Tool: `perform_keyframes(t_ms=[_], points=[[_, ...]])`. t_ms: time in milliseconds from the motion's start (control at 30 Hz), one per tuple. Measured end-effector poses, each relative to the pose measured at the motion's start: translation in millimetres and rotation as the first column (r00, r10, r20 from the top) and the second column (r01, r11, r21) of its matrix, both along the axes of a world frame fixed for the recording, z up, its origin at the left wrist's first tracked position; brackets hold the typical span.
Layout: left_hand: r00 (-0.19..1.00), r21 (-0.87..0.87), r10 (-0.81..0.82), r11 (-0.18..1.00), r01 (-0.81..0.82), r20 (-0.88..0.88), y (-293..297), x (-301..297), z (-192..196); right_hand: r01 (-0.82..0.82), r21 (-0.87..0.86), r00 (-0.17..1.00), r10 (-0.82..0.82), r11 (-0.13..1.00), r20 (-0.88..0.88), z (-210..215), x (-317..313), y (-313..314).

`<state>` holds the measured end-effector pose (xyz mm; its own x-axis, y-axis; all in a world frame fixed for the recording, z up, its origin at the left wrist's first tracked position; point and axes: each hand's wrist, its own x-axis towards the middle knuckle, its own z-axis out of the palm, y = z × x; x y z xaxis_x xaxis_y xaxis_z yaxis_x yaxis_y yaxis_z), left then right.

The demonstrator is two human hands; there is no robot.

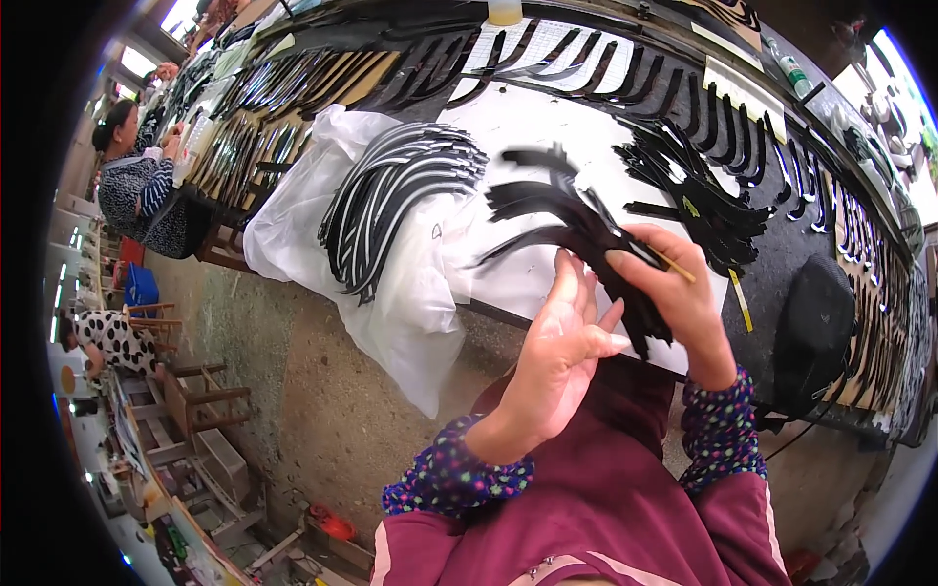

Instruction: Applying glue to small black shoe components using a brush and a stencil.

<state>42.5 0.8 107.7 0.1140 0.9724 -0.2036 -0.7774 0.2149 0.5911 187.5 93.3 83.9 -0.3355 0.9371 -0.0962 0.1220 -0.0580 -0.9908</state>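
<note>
A bundle of curved black strips (578, 234) fans out over the white board (532, 117), its far ends blurred by motion. My right hand (679, 293) is closed around the bundle. A thin tan stick (676, 264) also shows at that hand; its far part is hidden among the strips. With palm turned up and fingers stretched, my left hand (567, 356) is open, its fingertips close beside the bundle; whether they touch it I cannot tell. Left of it, a neat stack of glossy curved strips (386, 200) lies on translucent plastic sheeting (420, 322). A looser heap of black strips (699, 210) lies to the right.
Rows of curved strips (650, 78) line the back of the dark table. A black padded object (816, 317) and a yellow strip (740, 301) lie at the right. At the far left a person (147, 190) sits at the bench, near a wooden stool (205, 396).
</note>
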Motion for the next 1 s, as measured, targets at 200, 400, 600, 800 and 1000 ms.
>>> perform_keyframes(t_ms=[200, 400, 600, 800, 1000], points=[[0.992, -0.14, -0.102, 0.984, 0.11, 0.068, 6, 11, -50, -0.094, -0.156, 0.979, 0.119, 0.983, 0.166, -35, 28, 13], [0.996, -0.202, -0.085, 0.975, 0.088, 0.023, 3, 17, -53, -0.113, 0.04, 0.931, 0.091, 0.993, 0.354, -31, 29, 3], [0.998, -0.216, -0.069, 0.974, 0.07, 0.016, 1, 21, -53, -0.116, 0.178, 0.901, 0.028, 0.977, 0.434, -29, 25, -3], [0.99, -0.231, -0.084, 0.971, 0.056, -0.111, -1, 13, -57, -0.142, 0.044, 0.943, 0.122, 0.989, 0.31, -39, 35, 8], [0.221, 0.095, 0.047, 0.974, 0.208, -0.974, 6, -13, -65, -0.184, -0.02, 0.95, 0.183, 0.983, 0.254, -34, 38, 16]])
